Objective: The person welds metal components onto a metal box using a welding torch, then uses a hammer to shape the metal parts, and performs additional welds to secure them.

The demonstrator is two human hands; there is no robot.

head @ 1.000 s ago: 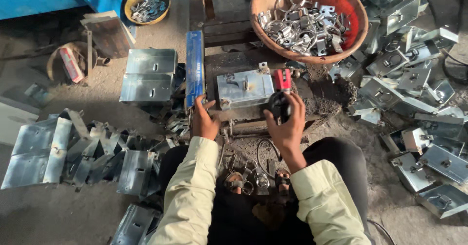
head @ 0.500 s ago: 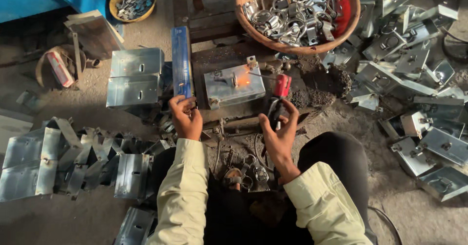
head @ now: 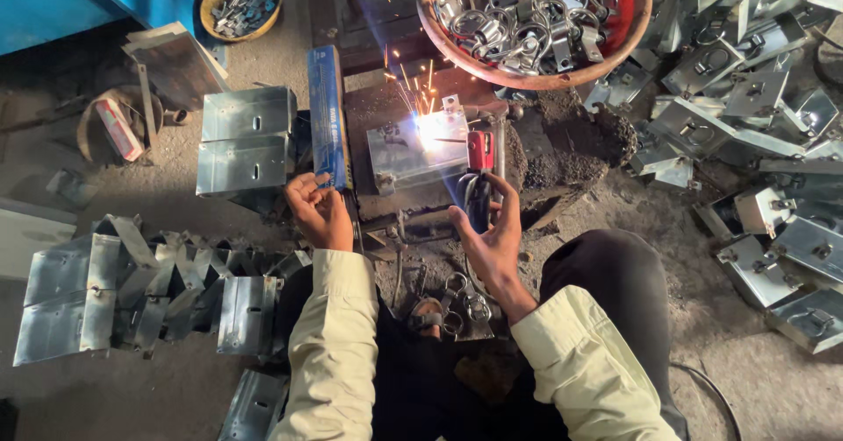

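work: arc welding on a small galvanised sheet-metal box (head: 420, 151) set on a dark, scorched work block (head: 413, 112) in front of the seated person.
arc: a bright white flash at the box's upper right corner, orange sparks flying up and away from it.
right hand (head: 492, 230): fingers curled around the dark grip of a red-topped electrode holder (head: 479, 173), the rod reaching up to the flash.
left hand (head: 318, 208): fingers pinched narrow on the lower end of a blue flat pack (head: 327, 114) standing just left of the work block.
box position: flat on the block, between the blue pack and the holder, touching neither hand.
done, by the look of it: many boxes with ring handles (head: 773, 143) heaped at the right suggest finished pieces.
left, by the look of it: plain folded boxes (head: 246, 138) and a spread of bent sheet blanks (head: 132, 292) at the left seem not yet fitted; a red basin of loose rings and clips (head: 536, 20) is well filled, so much appears to remain.
current piece: the weld is live, not yet finished.
elsewhere: a small yellow bowl of bits (head: 239, 2) at the top left.
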